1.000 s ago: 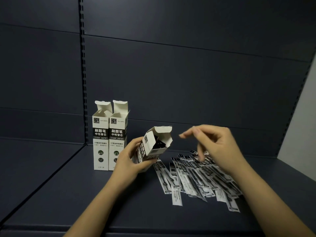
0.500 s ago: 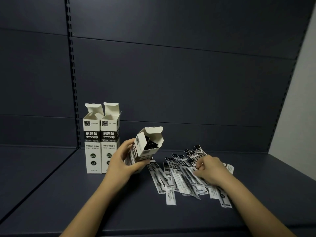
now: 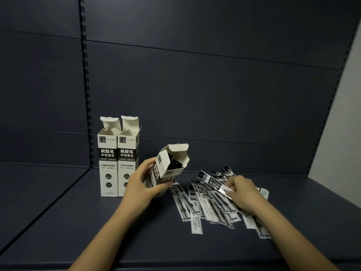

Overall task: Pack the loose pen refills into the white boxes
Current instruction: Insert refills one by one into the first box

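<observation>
A dark shelf [image 3: 97,231] fills the lower frame; two upright white boxes [image 3: 118,159] stand left of centre; loose pen refills [image 3: 207,204] lie scattered right of centre.

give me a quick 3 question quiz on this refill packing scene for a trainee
1. True or false: the left hand holds the tilted box with its top flap open.
2. How many boxes stand upright at the back of the shelf?
3. The right hand is: A) inside a box B) pinching a refill from the loose pile C) idle off the shelf.

Key: 1 true; 2 two; 3 B
</observation>
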Demonstrator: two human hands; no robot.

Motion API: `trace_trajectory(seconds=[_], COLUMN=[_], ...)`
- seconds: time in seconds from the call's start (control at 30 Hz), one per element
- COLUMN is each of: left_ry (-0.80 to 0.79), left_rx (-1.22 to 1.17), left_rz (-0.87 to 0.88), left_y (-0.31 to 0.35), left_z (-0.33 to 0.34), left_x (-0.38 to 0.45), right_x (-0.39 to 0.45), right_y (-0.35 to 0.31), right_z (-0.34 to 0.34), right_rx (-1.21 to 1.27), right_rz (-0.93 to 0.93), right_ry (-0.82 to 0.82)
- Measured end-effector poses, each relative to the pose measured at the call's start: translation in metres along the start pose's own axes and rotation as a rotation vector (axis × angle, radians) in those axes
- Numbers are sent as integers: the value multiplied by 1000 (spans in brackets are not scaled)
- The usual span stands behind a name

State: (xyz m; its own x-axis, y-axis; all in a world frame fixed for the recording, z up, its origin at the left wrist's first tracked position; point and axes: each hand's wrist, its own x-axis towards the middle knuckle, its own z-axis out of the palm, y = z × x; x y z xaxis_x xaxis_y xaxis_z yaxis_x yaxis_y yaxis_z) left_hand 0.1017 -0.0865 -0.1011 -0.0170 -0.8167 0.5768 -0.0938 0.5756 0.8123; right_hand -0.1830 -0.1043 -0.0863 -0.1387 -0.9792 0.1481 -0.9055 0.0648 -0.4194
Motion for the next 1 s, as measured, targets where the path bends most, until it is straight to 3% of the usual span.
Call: trace_trajectory(seconds=[0.2, 0.37, 0.57, 0.73, 1.0], left_ry=[-4, -2, 1, 5, 8], left_rx=[-7, -27, -30, -13, -24], left_rz=[-5, 9, -1, 7, 9], left_y=[3, 4, 3, 3, 1], left_z=[1, 1, 1, 0, 0], left_x=[-1, -1, 0, 0, 1], right_x=[-11, -37, -66, -72, -80], right_y=[-19, -48, -84, -100, -114], right_z=[-19, -38, -52, -59, -72], right_rx=[44, 201, 745, 935, 1066], right_rz=[-90, -297, -475, -544, -703], right_ry=[125, 227, 62, 50, 274])
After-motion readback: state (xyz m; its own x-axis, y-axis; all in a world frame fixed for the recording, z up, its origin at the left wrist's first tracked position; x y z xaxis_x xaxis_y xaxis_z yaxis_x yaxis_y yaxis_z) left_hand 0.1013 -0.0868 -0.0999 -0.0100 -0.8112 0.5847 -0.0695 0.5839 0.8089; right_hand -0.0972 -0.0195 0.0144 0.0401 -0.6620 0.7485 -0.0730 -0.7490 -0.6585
